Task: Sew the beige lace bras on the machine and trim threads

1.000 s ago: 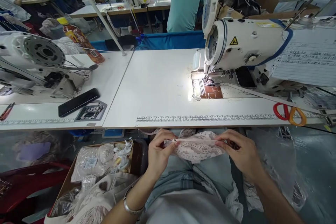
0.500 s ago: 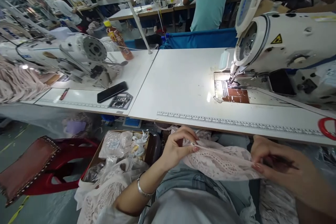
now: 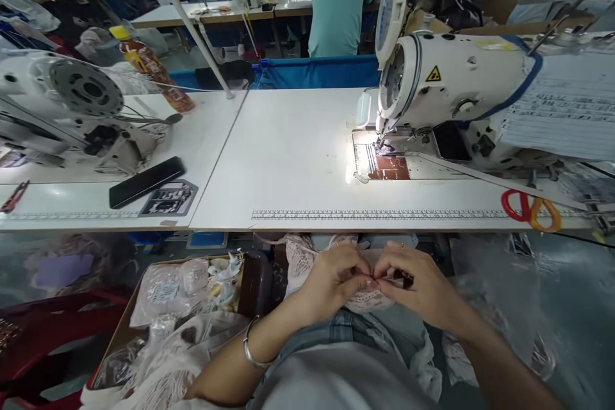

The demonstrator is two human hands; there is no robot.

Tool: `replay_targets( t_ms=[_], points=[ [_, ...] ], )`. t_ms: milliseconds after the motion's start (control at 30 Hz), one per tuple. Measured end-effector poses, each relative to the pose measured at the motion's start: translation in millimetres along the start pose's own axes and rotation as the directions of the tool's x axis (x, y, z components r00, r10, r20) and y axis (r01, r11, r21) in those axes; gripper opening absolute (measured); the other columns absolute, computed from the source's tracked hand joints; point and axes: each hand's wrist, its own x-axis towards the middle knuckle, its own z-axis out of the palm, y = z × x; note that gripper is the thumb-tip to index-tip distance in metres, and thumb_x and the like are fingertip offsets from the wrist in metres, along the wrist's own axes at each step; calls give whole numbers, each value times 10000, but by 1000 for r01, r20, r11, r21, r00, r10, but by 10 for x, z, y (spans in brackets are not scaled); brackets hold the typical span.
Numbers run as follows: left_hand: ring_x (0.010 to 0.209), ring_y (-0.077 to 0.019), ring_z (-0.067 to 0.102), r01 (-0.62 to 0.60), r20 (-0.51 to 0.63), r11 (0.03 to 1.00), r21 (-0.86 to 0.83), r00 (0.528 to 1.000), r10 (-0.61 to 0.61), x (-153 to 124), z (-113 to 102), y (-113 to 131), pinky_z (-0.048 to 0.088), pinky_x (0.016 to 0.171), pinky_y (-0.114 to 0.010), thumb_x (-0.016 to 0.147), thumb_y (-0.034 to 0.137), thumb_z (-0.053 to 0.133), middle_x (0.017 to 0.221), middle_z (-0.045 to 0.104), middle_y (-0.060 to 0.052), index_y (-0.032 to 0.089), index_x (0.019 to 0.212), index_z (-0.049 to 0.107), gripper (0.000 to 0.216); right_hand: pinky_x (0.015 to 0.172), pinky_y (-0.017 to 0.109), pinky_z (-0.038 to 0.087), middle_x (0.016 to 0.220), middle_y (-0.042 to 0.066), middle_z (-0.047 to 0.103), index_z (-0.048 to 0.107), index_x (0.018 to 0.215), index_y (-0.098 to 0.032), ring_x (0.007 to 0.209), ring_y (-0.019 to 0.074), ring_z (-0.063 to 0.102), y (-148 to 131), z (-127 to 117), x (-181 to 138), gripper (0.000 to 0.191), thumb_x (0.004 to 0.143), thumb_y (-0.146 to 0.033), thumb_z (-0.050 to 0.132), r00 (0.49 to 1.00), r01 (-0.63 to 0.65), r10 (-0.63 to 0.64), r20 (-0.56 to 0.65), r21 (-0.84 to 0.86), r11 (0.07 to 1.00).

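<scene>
The left hand (image 3: 334, 282) and right hand (image 3: 423, 288) meet in the person's lap, just below the front edge of the white table (image 3: 288, 160). A second ago they were apart with the lace piece (image 3: 300, 262) stretched flat between them. Now the fingertips of both hands touch and pinch the lace into a small bunch, so the work looks to have gone from spreading the edge to gathering or folding it at one spot. Something small and dark sits under the right fingers; what it is cannot be told.

Below the table's left corner stands one cardboard box (image 3: 192, 288) of bagged pieces. On the table near its front edge runs one printed ruler strip (image 3: 384, 213), and at its right end lies one pair of scissors (image 3: 531, 210) with a red and an orange handle. One sewing machine (image 3: 456, 77) stands at the table's right rear, with its lamp lit over the needle plate.

Left of the table, the neighbouring bench carries one dark phone (image 3: 147, 182), one tilted machine (image 3: 81, 102) and one bottle (image 3: 154, 73). Beyond the table's back edge one person in a teal shirt (image 3: 339, 0) faces away.
</scene>
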Motion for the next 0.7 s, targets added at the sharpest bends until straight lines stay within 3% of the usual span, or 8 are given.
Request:
replay_targets(
  t_ms=[100, 233, 300, 400, 567, 700],
  points=[
    [733, -151, 594, 76, 31, 997, 31, 997, -77, 6, 7, -38, 446, 666, -246, 853, 323, 772, 807, 665, -37, 160, 819, 645, 210, 578, 251, 413, 699, 9, 607, 611, 774, -219, 693, 159, 538, 58, -8, -44, 175, 943, -265, 619, 1000, -15, 15, 7, -9, 1000],
    [724, -148, 562, -80, 63, 988, 129, 995, 72, 15, -18, -64, 425, 661, -249, 932, 239, 671, 755, 627, -42, 148, 768, 663, 188, 557, 246, 395, 725, 10, 602, 604, 814, -225, 672, 152, 528, 117, -16, -75, 154, 959, -276, 592, 1000, -11, 11, -4, -25, 1000],
    [707, -144, 540, -94, 55, 988, 126, 995, 87, 18, -34, -69, 412, 647, -248, 934, 215, 662, 737, 610, -40, 145, 770, 677, 179, 519, 242, 369, 725, -8, 580, 574, 873, -228, 584, 124, 474, 165, -31, -93, 126, 946, -318, 624, 999, -44, 44, -17, -10, 999],
    [703, -141, 525, -38, 39, 996, 75, 999, 35, 16, -72, -75, 393, 628, -244, 901, 202, 706, 737, 607, -37, 145, 766, 683, 148, 478, 235, 333, 730, -24, 562, 540, 935, -236, 525, 102, 410, 253, -89, -128, 201, 918, -378, 682, 997, -67, 68, -43, 25, 997],
    [744, -146, 549, 30, 38, 999, -17, 999, -30, 17, -139, -73, 411, 650, -238, 887, 210, 724, 755, 598, -35, 155, 768, 692, 135, 499, 225, 370, 910, 28, 654, 593, 888, -230, 564, 88, 474, 329, -207, -144, 123, 960, -318, 639, 999, 13, -18, 36, 123, 992],
    [864, -168, 613, 80, 71, 990, -114, 995, -72, 40, -160, -44, 465, 718, -240, 880, 216, 725, 902, 641, -75, 157, 768, 685, 132, 520, 236, 406, 929, 58, 668, 654, 908, -229, 617, 114, 549, 334, -245, -123, 112, 978, -301, 604, 1000, 25, -26, 1, 207, 978]
  ],
)
